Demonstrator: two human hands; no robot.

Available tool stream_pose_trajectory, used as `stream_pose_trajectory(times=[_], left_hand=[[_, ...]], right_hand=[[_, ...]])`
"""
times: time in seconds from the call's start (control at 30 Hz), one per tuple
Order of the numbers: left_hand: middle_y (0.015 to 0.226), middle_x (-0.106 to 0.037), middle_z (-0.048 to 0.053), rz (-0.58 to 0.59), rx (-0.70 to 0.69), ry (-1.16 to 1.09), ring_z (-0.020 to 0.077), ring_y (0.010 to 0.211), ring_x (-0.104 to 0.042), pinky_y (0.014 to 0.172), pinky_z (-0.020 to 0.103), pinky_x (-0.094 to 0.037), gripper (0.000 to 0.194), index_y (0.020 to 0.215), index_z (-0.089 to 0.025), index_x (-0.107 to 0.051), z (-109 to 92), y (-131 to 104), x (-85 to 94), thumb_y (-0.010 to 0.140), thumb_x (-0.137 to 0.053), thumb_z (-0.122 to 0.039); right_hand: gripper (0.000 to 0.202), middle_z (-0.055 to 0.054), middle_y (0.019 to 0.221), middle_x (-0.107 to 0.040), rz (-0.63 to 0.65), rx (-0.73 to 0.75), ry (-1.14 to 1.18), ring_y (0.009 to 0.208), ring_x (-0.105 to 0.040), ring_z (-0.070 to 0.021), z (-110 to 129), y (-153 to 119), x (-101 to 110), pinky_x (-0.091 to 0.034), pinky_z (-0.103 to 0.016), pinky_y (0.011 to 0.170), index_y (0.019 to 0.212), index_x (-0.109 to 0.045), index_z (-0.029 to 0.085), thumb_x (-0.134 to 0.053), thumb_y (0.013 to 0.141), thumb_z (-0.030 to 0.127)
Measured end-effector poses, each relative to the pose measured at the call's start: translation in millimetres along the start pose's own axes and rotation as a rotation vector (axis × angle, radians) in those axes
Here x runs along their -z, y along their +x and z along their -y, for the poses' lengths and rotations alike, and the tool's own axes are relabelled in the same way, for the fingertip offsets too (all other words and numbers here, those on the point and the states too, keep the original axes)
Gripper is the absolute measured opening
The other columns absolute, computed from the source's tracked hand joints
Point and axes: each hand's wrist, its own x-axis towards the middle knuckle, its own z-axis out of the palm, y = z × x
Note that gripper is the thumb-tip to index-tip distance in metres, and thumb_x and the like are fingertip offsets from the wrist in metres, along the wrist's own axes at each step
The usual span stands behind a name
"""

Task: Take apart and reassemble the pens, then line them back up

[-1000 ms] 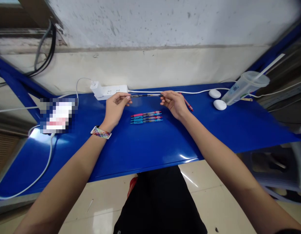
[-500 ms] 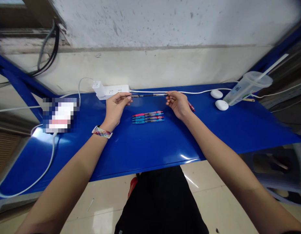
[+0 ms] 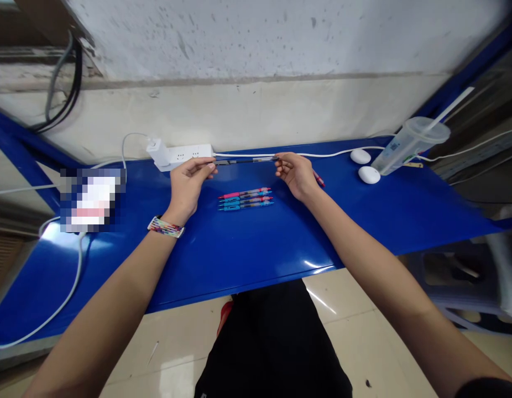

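Note:
A slim black pen [image 3: 246,161] is held level between my two hands, near the back of the blue table. My left hand [image 3: 190,179] pinches its left end between thumb and fingers. Its right end is in the fingertips of my right hand [image 3: 296,174]. Below it, several pink and blue pens [image 3: 245,199] lie side by side in a row on the table, apart from my hands. Another reddish pen [image 3: 318,178] lies behind my right wrist, partly hidden by it.
A white power strip [image 3: 189,153] with a charger [image 3: 157,152] sits against the wall. At left lies a blurred-out phone [image 3: 92,199] with a cable. Two white rounded objects [image 3: 369,174] and a clear cup with a straw [image 3: 401,146] stand at right. The blue table [image 3: 247,254] has its front edge near me.
The view has shifted slightly, so everything appears a little further left. Both hands keep their hold on the black pen, and the row of pens lies as before.

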Motion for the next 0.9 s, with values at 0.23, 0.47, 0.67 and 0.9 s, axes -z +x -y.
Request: stream_pose_trajectory(times=[0.23, 0.47, 0.67, 0.9], left_hand=[[0.091, -0.085, 0.005, 0.001, 0.015, -0.029, 0.0172, 0.087, -0.08, 0.081, 0.029, -0.063, 0.017, 0.103, -0.022, -0.091, -0.2, -0.3, 0.5, 0.086, -0.089, -0.022], [0.09, -0.085, 0.005, -0.006, 0.017, -0.05, 0.0162, 0.085, -0.079, 0.079, 0.028, -0.063, 0.015, 0.101, -0.023, -0.091, -0.8, 0.0, 0.0, 0.086, -0.09, -0.021], [0.09, -0.085, 0.005, -0.017, 0.029, -0.033, 0.0175, 0.085, -0.079, 0.079, 0.03, -0.064, 0.012, 0.099, -0.024, -0.091, 0.5, 1.2, -0.1, 0.087, -0.089, -0.023], [0.087, -0.083, 0.004, -0.006, 0.027, -0.075, 0.014, 0.081, -0.077, 0.077, 0.026, -0.061, 0.011, 0.097, -0.024, -0.091, 1.4, 1.3, -0.1, 0.086, -0.09, -0.022]], right_hand=[[0.009, -0.003, 0.078, -0.071, -0.009, -0.017, 0.024, 0.068, -0.063, -0.0114, 0.8, -0.2, 0.7, -0.056, -0.023, 0.063, 0.085, -0.08, 0.017, -0.075, 0.093, 0.017], [0.013, -0.002, 0.078, -0.071, -0.006, -0.033, 0.043, 0.067, -0.063, -0.0108, -0.2, 0.1, 1.4, -0.055, -0.022, 0.064, 0.085, -0.079, 0.018, -0.075, 0.097, 0.018], [0.013, -0.002, 0.079, -0.07, 0.011, -0.023, 0.035, 0.068, -0.062, -0.0105, -1.5, 0.3, 1.9, -0.055, -0.022, 0.065, 0.086, -0.079, 0.019, -0.075, 0.099, 0.021], [0.012, -0.001, 0.079, -0.07, 0.005, -0.012, 0.017, 0.068, -0.062, -0.0105, -1.3, 0.6, 1.5, -0.055, -0.022, 0.065, 0.087, -0.077, 0.019, -0.078, 0.098, 0.023]])
